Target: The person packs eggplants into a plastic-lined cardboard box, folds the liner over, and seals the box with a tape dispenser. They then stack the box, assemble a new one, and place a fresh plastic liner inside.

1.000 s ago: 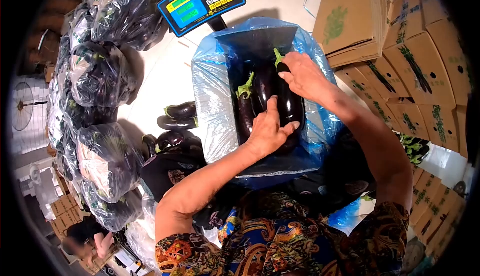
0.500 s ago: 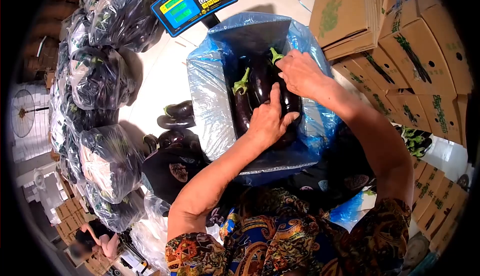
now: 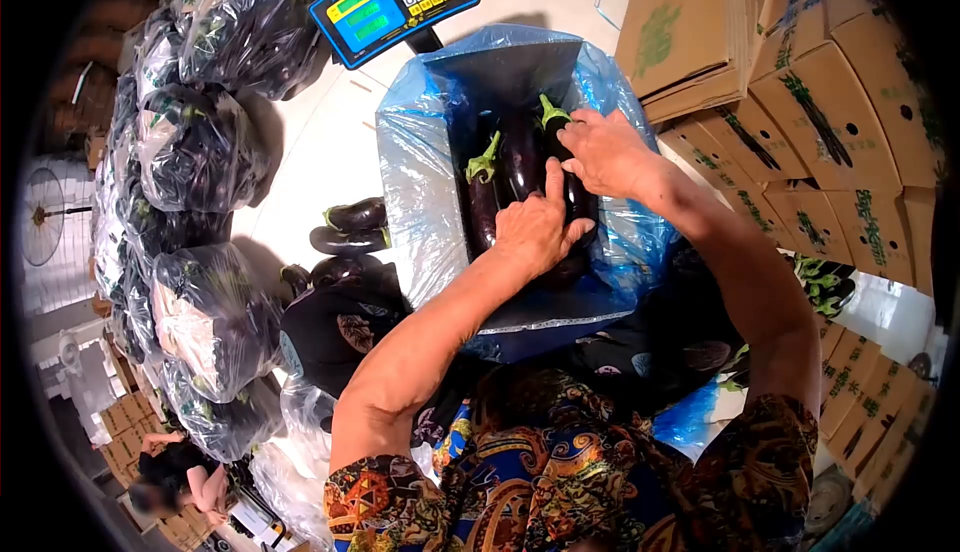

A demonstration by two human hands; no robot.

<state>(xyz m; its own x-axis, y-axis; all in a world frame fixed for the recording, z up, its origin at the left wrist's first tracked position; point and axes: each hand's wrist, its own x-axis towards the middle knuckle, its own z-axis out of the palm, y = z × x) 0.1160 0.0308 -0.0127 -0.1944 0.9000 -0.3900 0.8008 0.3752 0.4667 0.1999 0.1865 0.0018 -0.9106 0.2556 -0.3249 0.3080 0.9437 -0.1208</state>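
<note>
A box (image 3: pixel 520 60) lined with blue plastic film (image 3: pixel 415 142) holds several glossy dark eggplants lying lengthwise. One eggplant (image 3: pixel 520 157) shows in the middle, and another with a green stem cap (image 3: pixel 484 164) lies to its left. My right hand (image 3: pixel 608 155) has its fingers curled on the upper end of the right-hand eggplant, just below its green stem (image 3: pixel 551 112). Lower down, my left hand (image 3: pixel 538 227) rests on the eggplants with index finger stretched out and thumb apart; its other fingers are partly bent.
A scale display (image 3: pixel 395 2) stands beyond the box. Bagged eggplants (image 3: pixel 205 147) line the left side, with loose eggplants (image 3: pixel 350 227) on the floor nearer the box. Cardboard cartons (image 3: pixel 815 102) are stacked at right. Another person (image 3: pixel 180 477) is at lower left.
My right hand has shifted slightly down from the stem, and its thumb now shows near my left index finger. My left hand stays nearly in place. The view has tilted a little.
</note>
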